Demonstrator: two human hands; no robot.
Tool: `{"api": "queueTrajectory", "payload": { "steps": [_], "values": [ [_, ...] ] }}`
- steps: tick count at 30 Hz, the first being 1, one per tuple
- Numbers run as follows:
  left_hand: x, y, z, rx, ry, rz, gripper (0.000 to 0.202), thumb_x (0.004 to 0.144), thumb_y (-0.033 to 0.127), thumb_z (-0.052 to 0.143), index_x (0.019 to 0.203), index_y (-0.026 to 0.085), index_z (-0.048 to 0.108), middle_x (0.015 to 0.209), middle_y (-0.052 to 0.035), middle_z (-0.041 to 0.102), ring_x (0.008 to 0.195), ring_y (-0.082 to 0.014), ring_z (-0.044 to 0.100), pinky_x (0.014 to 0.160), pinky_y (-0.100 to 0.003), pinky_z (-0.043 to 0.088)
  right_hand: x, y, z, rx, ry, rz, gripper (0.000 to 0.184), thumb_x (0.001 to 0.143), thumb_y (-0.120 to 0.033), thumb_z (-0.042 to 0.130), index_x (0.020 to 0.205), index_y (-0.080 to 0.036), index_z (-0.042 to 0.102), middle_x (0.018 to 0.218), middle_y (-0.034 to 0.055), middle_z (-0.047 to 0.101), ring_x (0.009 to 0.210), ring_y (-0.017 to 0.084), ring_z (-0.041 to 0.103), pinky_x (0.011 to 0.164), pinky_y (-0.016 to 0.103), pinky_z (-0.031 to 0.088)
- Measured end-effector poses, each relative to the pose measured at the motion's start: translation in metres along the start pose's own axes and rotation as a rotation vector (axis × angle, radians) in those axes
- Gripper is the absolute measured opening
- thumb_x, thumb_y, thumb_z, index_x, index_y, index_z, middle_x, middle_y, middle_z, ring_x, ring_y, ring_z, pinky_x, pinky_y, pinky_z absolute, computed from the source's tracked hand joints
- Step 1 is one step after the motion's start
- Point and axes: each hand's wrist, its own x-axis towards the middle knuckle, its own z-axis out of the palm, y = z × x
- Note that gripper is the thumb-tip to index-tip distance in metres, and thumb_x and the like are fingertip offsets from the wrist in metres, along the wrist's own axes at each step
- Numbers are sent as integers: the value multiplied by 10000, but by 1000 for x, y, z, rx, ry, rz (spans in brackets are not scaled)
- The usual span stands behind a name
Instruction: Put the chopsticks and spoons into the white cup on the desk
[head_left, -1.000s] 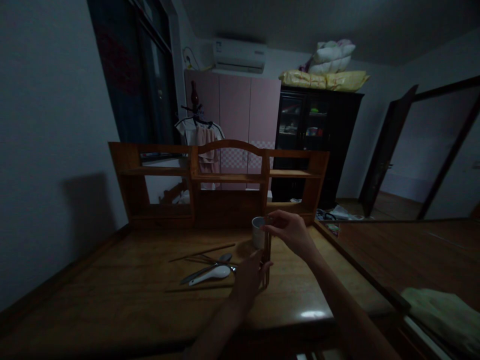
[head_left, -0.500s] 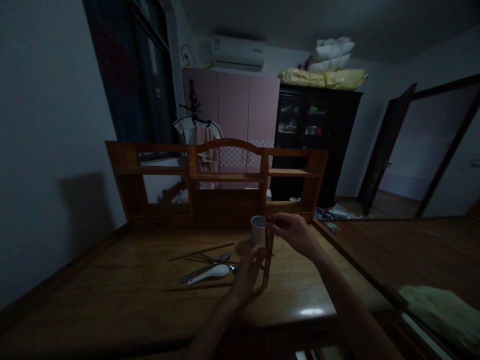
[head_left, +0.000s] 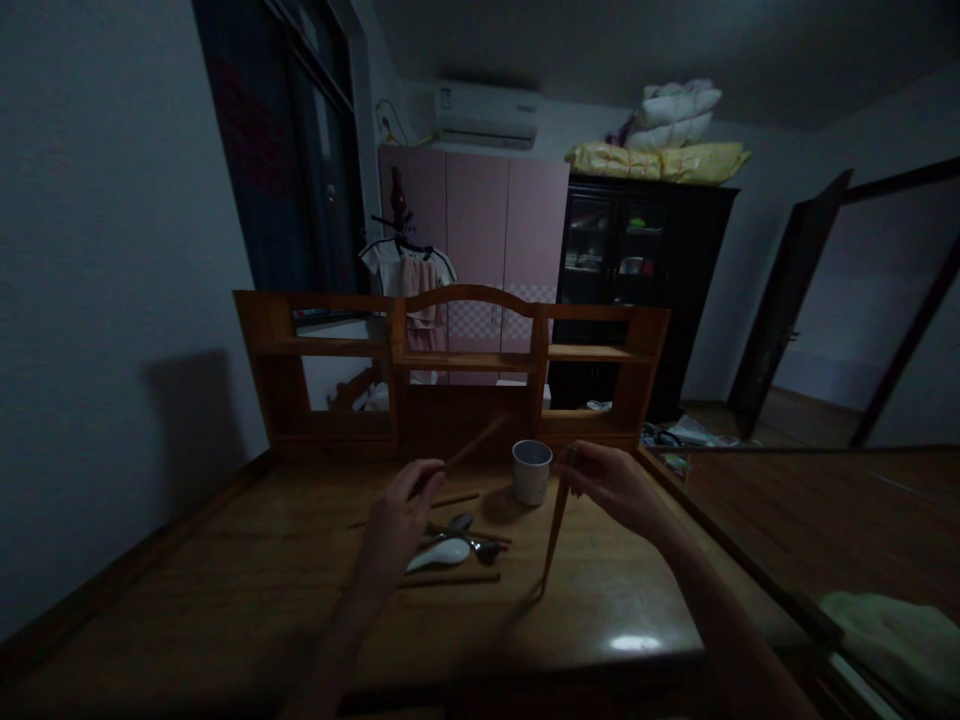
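Note:
My left hand (head_left: 395,525) is closed on a wooden chopstick (head_left: 478,443) that points up and to the right, above the cutlery. My right hand (head_left: 611,482) pinches the top of other chopsticks (head_left: 553,535), which hang down with their tips near the wooden table (head_left: 225,590). A small white cup (head_left: 531,471) stands between the two hands, close to my right fingers. A white spoon (head_left: 440,554), a metal spoon (head_left: 459,523) and more chopsticks (head_left: 450,579) lie on the table under my left hand.
A wooden shelf unit (head_left: 450,370) stands along the table's far edge. The wall is at the left. Beyond are a pink wardrobe (head_left: 480,250), a dark cabinet (head_left: 637,270) with bedding on top, and an open door (head_left: 787,300). A green cloth (head_left: 885,620) lies at the lower right.
Both hands held the upright bundle of chopsticks together. My left hand has moved left with one chopstick, and my right hand keeps the rest, now tilted.

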Motion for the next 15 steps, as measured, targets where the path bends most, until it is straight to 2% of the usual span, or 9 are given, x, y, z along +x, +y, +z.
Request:
{"api": "queueTrajectory", "payload": {
  "steps": [2, 4, 6, 8, 11, 15],
  "values": [
    [-1, -37, -30, 119, 12, -35, 269, 871, 422, 466, 946, 229, 638, 989, -26, 662, 934, -201, 620, 856, -326, 479, 3, 1, 3, 15, -38, 10, 238, 872, -400, 566, 821, -173, 611, 681, 13, 615, 616, 153, 588, 543, 239, 443],
    [-10, -79, -47, 196, -31, -92, 278, 861, 411, 454, 927, 225, 649, 964, -40, 666, 920, -220, 622, 848, -362, 493, 5, 3, 11, 6, -69, 33, 222, 875, -384, 562, 835, -173, 617, 700, 21, 627, 627, 161, 595, 552, 247, 449],
    [-26, -118, -53, 241, -67, -150, 269, 835, 394, 467, 859, 209, 662, 907, -58, 676, 885, -237, 634, 824, -385, 514, 5, 7, 23, -4, -83, 65, 198, 875, -365, 560, 846, -179, 620, 720, 25, 634, 636, 168, 600, 558, 254, 455],
    [-42, -148, -50, 267, -140, -180, 259, 818, 368, 475, 864, 209, 673, 929, -65, 686, 914, -243, 639, 852, -398, 517, 2, 14, 38, -1, -78, 99, 175, 870, -350, 562, 840, -187, 617, 723, 24, 633, 635, 173, 600, 554, 258, 456],
    [-61, -174, -39, 362, -135, -206, 278, 824, 341, 435, 886, 208, 672, 1022, -74, 689, 1013, -252, 624, 941, -418, 480, -7, 25, 60, 5, -32, 162, 172, 873, -352, 548, 835, -197, 613, 715, 24, 625, 624, 179, 597, 547, 268, 460],
    [-66, -188, -28, 476, -181, -193, 324, 828, 264, 395, 971, 204, 680, 1105, -72, 687, 1081, -227, 613, 974, -364, 469, -15, 31, 76, -33, 63, 248, 227, 887, -400, 514, 821, -208, 615, 718, 35, 618, 640, 193, 600, 549, 284, 469]
  ]
}}
